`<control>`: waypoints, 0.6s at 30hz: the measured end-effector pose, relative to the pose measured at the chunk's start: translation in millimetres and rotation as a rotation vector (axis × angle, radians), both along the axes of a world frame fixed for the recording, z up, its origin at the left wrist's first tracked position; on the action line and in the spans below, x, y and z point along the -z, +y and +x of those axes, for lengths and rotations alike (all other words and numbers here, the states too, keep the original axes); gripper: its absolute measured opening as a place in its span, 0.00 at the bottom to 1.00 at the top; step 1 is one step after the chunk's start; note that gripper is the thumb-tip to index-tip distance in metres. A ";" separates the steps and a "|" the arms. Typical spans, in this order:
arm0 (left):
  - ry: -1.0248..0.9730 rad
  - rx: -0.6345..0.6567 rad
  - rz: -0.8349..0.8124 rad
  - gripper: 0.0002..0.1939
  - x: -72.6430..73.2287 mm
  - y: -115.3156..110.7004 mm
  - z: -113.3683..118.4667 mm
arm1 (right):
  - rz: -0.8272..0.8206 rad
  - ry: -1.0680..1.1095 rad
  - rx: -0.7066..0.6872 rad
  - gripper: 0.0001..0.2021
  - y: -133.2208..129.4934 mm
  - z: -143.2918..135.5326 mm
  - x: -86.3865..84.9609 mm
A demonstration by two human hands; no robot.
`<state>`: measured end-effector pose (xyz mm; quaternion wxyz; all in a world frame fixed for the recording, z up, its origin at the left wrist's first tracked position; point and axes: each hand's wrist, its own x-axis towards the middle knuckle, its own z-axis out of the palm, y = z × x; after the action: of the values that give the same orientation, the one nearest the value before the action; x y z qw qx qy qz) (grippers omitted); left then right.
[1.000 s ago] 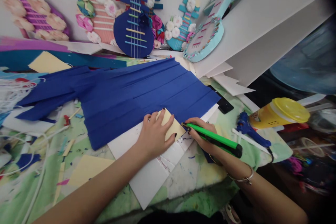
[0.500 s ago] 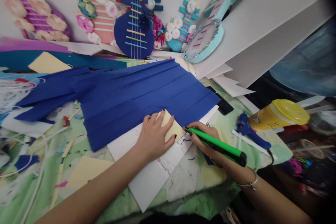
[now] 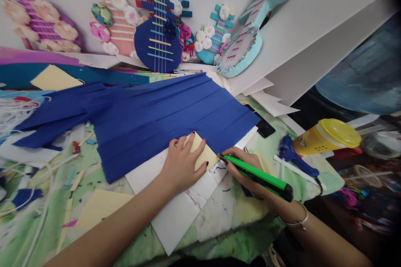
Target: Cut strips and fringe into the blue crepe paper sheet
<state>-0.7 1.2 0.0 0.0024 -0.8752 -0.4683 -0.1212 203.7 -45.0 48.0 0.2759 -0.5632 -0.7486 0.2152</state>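
Under the dark-nailed left hand [image 3: 183,163] the card [image 3: 211,156] is pale yellow, and the board [image 3: 172,219] below it is white, streaked with blue and reddish marks [image 3: 193,198], while the cutter [image 3: 258,173] in the right hand [image 3: 242,163] is bright green and black. Beyond both hands lies a deep blue sheet [image 3: 169,114], and farther off a navy lute [image 3: 144,46] has white strings [image 3: 162,65] and yellow, green and light blue bars [image 3: 160,42]. Right of the right hand are a blue glue gun [image 3: 296,157] and a yellow cup [image 3: 327,137], and the table [image 3: 233,212] is blotched green, white and yellow.
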 end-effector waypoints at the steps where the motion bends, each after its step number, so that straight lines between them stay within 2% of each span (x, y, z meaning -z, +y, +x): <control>1: 0.001 0.000 0.000 0.28 0.1 0.0 0.1 | 0.002 -0.003 -0.001 0.08 -0.5 1.0 0.4; 11: 0.010 -0.002 -0.005 0.28 -0.7 -0.1 -0.2 | -0.010 -0.013 -0.004 0.07 -5.1 3.1 -2.5; 18: 0.007 0.001 -0.010 0.28 -1.3 -0.2 0.4 | -0.003 -0.002 -0.016 0.07 -4.6 7.9 4.3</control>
<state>-0.3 1.0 1.3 -0.0002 -0.8758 -0.4685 -0.1158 211.6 -49.6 43.7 0.2724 -0.5581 -0.7529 0.2180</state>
